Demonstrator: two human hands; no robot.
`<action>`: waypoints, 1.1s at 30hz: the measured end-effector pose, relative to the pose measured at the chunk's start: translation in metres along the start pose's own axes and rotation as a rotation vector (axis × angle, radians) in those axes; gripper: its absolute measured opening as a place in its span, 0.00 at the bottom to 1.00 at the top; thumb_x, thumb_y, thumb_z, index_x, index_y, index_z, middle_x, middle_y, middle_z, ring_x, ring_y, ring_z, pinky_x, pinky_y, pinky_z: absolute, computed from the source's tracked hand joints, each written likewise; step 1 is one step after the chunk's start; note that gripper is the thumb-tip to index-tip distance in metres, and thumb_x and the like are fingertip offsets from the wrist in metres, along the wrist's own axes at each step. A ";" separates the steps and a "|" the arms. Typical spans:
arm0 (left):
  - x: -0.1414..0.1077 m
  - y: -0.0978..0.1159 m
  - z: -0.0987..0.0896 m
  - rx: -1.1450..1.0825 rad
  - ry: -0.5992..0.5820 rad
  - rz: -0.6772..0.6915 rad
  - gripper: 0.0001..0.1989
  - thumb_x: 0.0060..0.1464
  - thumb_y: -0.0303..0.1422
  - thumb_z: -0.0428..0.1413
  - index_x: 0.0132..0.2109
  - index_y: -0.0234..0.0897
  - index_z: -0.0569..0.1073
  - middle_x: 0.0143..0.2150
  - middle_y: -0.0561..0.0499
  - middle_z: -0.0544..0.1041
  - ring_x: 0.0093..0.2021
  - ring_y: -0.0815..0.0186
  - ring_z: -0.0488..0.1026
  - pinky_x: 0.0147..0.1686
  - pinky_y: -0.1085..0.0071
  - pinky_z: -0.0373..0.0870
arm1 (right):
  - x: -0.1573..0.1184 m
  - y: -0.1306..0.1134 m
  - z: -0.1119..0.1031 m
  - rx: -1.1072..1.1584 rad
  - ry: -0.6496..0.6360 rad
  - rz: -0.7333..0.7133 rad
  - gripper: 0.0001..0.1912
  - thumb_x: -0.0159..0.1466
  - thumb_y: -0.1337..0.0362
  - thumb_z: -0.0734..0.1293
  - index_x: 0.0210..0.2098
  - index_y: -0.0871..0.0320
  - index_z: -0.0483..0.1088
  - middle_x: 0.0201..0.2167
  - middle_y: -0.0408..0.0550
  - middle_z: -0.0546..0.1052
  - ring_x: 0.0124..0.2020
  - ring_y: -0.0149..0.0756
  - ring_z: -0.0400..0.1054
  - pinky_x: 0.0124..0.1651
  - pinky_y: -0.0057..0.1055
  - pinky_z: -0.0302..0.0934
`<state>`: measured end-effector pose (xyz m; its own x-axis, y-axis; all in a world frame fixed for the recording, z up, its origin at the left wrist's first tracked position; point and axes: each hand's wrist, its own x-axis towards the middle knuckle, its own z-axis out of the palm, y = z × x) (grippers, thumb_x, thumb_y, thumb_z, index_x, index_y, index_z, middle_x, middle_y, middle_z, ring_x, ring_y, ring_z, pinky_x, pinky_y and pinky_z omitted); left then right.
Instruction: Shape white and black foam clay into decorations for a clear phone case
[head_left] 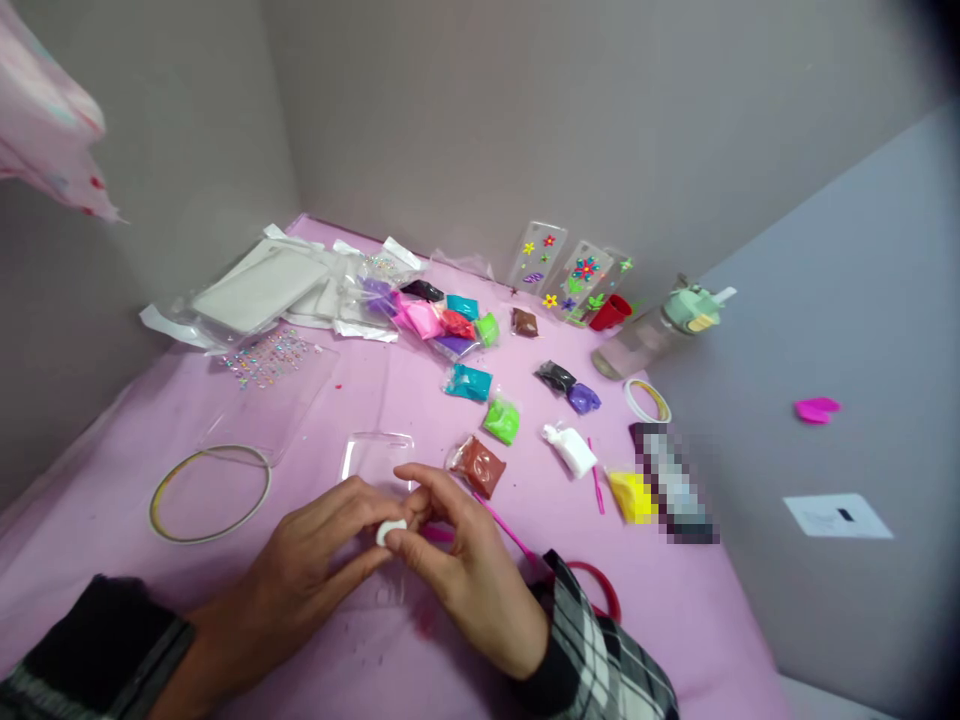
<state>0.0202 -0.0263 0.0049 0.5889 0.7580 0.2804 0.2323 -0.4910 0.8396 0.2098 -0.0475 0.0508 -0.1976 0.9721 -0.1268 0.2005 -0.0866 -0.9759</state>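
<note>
A small lump of white modelling clay (391,532) is pinched between the fingertips of my left hand (322,550) and my right hand (469,565). Both hands are closed on it, close together, low in the middle of the view. Under them lies a clear phone case (379,455), largely covered by the hands. Just beyond my right hand rests a packet of brown clay (478,467). A thin pink stick tool (510,530) lies partly behind my right hand, and red-handled scissors (596,590) lie by the right sleeve.
Packets of teal (469,382), green (502,421), white (570,449) and yellow clay (631,497) dot the pink table. A bottle (652,335) and decorated cases (585,275) stand at the back. Left are a ring (210,494), rhinestone sheet (274,357) and packaged cases (259,285).
</note>
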 end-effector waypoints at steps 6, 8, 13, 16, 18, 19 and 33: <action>-0.001 -0.005 0.003 -0.007 -0.009 0.000 0.13 0.66 0.28 0.55 0.54 0.48 0.67 0.46 0.54 0.75 0.47 0.67 0.74 0.48 0.75 0.68 | -0.003 0.005 0.002 -0.024 -0.013 -0.008 0.22 0.65 0.71 0.68 0.57 0.52 0.68 0.35 0.40 0.74 0.37 0.30 0.69 0.45 0.31 0.65; -0.001 -0.004 0.004 -0.010 0.009 0.003 0.12 0.66 0.28 0.55 0.53 0.48 0.68 0.45 0.55 0.76 0.46 0.67 0.74 0.46 0.75 0.69 | -0.004 0.006 0.003 -0.028 -0.007 -0.004 0.21 0.66 0.70 0.68 0.57 0.52 0.68 0.36 0.40 0.74 0.37 0.30 0.70 0.45 0.31 0.65; 0.001 0.001 0.002 -0.011 0.071 -0.021 0.09 0.64 0.30 0.57 0.50 0.47 0.70 0.42 0.55 0.77 0.42 0.67 0.76 0.43 0.75 0.71 | -0.006 0.002 -0.007 -0.070 0.016 -0.050 0.20 0.67 0.69 0.67 0.58 0.53 0.67 0.38 0.43 0.77 0.38 0.32 0.72 0.46 0.31 0.67; 0.002 0.006 -0.001 0.000 0.085 -0.074 0.07 0.63 0.33 0.58 0.48 0.46 0.72 0.40 0.54 0.78 0.40 0.65 0.77 0.41 0.73 0.73 | -0.008 -0.001 -0.027 -0.215 0.168 -0.074 0.16 0.70 0.66 0.63 0.57 0.55 0.69 0.40 0.47 0.79 0.40 0.35 0.73 0.47 0.33 0.68; 0.003 0.009 -0.002 0.005 0.076 -0.119 0.06 0.63 0.36 0.58 0.48 0.46 0.73 0.39 0.54 0.79 0.39 0.64 0.77 0.41 0.73 0.73 | -0.009 -0.002 -0.043 -0.296 0.315 -0.067 0.14 0.71 0.63 0.62 0.54 0.56 0.71 0.41 0.49 0.79 0.41 0.37 0.74 0.48 0.34 0.68; 0.003 0.010 -0.002 0.006 0.063 -0.137 0.06 0.63 0.37 0.57 0.47 0.46 0.73 0.39 0.54 0.79 0.38 0.64 0.77 0.40 0.73 0.74 | -0.010 -0.003 -0.049 -0.315 0.365 -0.060 0.13 0.71 0.62 0.62 0.52 0.56 0.71 0.41 0.49 0.79 0.41 0.37 0.74 0.48 0.34 0.68; 0.001 0.002 0.002 -0.023 0.052 -0.086 0.11 0.64 0.29 0.56 0.51 0.50 0.70 0.43 0.58 0.79 0.43 0.69 0.78 0.45 0.78 0.72 | -0.007 0.001 -0.012 -0.219 0.041 -0.050 0.20 0.66 0.63 0.71 0.57 0.54 0.69 0.39 0.45 0.78 0.38 0.34 0.71 0.44 0.31 0.67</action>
<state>0.0228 -0.0271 0.0066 0.5264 0.8185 0.2302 0.2620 -0.4138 0.8719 0.2229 -0.0518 0.0531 -0.1747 0.9823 -0.0676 0.3957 0.0071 -0.9183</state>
